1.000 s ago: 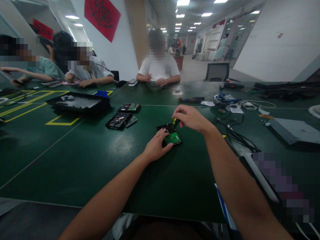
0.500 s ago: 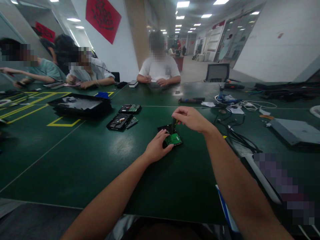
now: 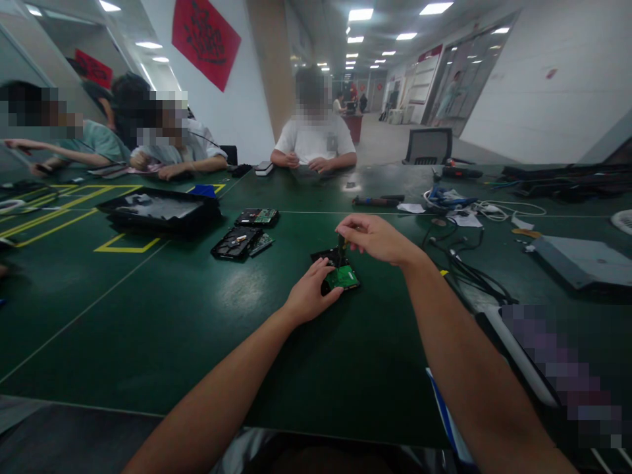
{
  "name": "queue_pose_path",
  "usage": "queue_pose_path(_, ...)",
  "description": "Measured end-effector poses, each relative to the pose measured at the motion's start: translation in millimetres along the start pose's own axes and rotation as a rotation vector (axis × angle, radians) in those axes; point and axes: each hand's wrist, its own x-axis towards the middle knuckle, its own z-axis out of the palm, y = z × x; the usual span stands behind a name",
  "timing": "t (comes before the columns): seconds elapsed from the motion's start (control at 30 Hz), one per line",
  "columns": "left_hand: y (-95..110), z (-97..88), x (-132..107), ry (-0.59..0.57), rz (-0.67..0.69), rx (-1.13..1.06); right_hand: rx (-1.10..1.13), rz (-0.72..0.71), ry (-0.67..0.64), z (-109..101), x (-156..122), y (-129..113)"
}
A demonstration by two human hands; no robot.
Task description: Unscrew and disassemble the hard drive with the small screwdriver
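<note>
A hard drive point(image 3: 347, 278) with a green circuit board on its upper face lies on the table in front of me. My left hand point(image 3: 310, 291) holds it steady from the left, fingers over its far side and thumb along its near edge. Above the drive, my right hand point(image 3: 378, 237) is closed round the handle of a screwdriver point(image 3: 341, 242), which stands nearly upright with its tip down at the board. Exactly where the tip meets the drive is too small to tell.
Two more hard drives, one farther point(image 3: 257, 216) and one nearer point(image 3: 236, 243), lie left of centre beside a loose circuit board point(image 3: 261, 244). A black tray point(image 3: 162, 214) stands farther left. Cables point(image 3: 469, 263) and a grey metal box point(image 3: 582, 260) lie right. A person point(image 3: 316, 141) sits opposite.
My right hand has shifted very slightly on the screwdriver, with its fingers a little changed in position. My left hand and the hard drive stay in place.
</note>
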Motion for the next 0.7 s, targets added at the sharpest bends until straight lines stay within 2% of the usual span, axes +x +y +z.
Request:
queue_pose_path(0.17,0.3,0.3,0.2,0.001,-0.001,0.005,-0.061,0.043,0.088,0.7,1.2,1.7)
queue_pose_path(0.37,-2.2,3.4,1.3,0.008,0.005,-0.002,0.104,0.017,-0.035,3.0,-0.2,-0.1)
queue_pose_path(0.47,-2.5,3.8,1.3,0.009,0.003,-0.002,0.114,-0.002,-0.068,2.0,-0.2,-0.5)
queue_pose_path(0.7,-0.6,1.9,0.6,0.002,0.0,0.007,-0.077,0.019,0.121,1.8,3.9,7.1)
